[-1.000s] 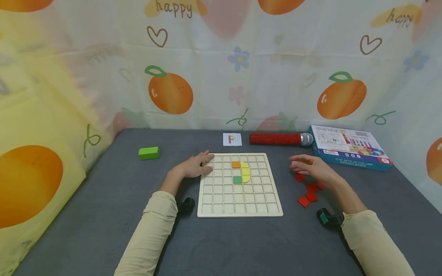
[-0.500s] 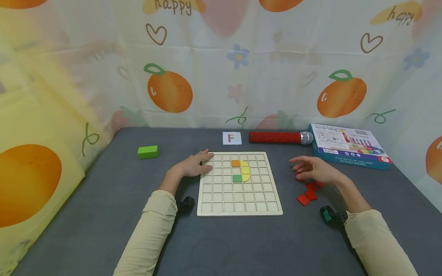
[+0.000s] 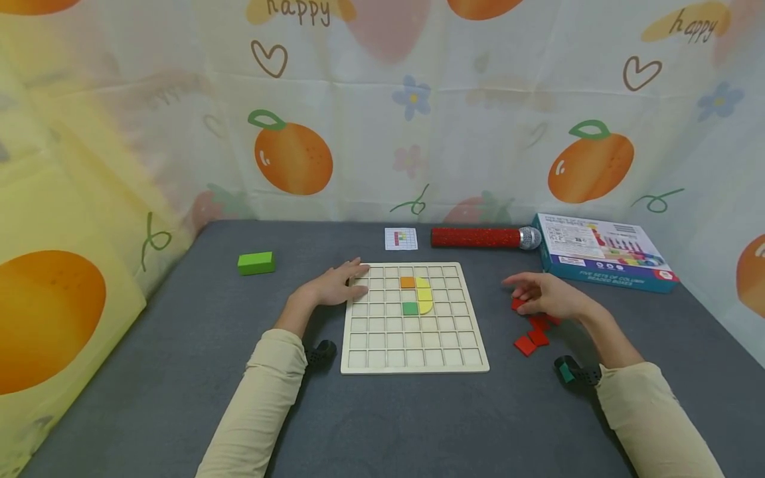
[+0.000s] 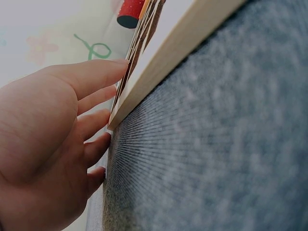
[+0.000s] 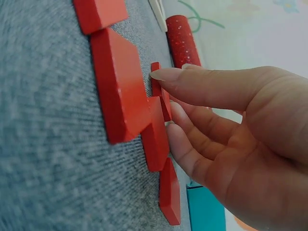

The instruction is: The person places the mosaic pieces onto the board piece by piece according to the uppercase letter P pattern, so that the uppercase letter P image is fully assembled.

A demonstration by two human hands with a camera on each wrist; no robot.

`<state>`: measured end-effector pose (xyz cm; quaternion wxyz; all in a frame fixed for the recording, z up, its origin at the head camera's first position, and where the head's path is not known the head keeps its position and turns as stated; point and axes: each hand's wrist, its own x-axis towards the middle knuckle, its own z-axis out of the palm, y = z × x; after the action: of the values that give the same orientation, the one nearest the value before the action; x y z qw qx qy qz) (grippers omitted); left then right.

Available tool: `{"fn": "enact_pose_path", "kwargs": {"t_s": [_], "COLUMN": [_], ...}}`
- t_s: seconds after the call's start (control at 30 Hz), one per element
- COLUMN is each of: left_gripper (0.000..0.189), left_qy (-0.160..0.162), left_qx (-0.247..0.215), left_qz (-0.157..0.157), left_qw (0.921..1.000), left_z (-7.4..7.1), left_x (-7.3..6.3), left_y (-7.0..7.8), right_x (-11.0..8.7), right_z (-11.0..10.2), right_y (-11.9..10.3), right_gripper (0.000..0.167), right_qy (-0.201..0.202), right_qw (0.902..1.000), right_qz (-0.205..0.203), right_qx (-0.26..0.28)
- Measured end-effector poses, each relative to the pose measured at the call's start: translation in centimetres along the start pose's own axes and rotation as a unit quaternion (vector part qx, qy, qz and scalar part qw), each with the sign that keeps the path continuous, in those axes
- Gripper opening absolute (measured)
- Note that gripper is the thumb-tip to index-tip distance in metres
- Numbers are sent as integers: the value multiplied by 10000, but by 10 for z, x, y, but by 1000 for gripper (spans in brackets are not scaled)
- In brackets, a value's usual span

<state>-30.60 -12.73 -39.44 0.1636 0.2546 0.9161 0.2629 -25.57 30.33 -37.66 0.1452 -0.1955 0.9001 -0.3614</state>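
My left hand (image 3: 331, 285) rests at the upper left edge of a pale wooden grid board (image 3: 385, 362), thumb over the rim and fingers along the side. In the board's cells sit an orange square (image 3: 408, 283), a green square (image 3: 410, 309) and several yellow pieces (image 3: 424, 295), some with rounded ends. Right of the board, my right hand (image 3: 552, 297) is low over several red tiles (image 3: 526, 346). Its thumb (image 5: 168, 74) overlaps the farthest red tile (image 5: 155, 70), with other fingertips close behind it and the index finger stretched out.
Behind the board lie a small pattern card (image 3: 400, 239) and a red glittery microphone (image 3: 475, 238). A boxed bead set (image 3: 606, 255) lies at the back right. At the back left lies a green block (image 3: 256, 263). A printed cloth (image 3: 358, 133) hangs behind the table.
My right hand has shifted slightly over the red tiles, its thumb and index finger spreading apart, so the farthest tile shows more between them. My left hand has kept its place at the board.
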Motion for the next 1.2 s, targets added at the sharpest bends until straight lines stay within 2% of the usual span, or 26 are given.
{"fn": "enact_pose_path", "kwargs": {"t_s": [0.57,0.77,0.97,1.2], "left_gripper": [60,60,60,60], "left_qy": [-6,-31,-1,-33], "left_qx": [-10,-4,25,23], "left_qz": [-45,-39,-57,3], "left_qw": [10000,10000,10000,10000], "left_z": [-1,-1,0,-1], "left_x": [0,-1,0,-1], "left_y": [1,3,1,1], "right_x": [2,3,3,1], "right_z": [2,2,2,0], "right_y": [0,0,-2,-3], "right_gripper": [48,40,23,25], "right_qy": [281,515,919,1312], "right_qw": [9996,9977,9911,9858], "right_qz": [61,256,523,904], "right_qx": [-81,-354,-806,-530]}}
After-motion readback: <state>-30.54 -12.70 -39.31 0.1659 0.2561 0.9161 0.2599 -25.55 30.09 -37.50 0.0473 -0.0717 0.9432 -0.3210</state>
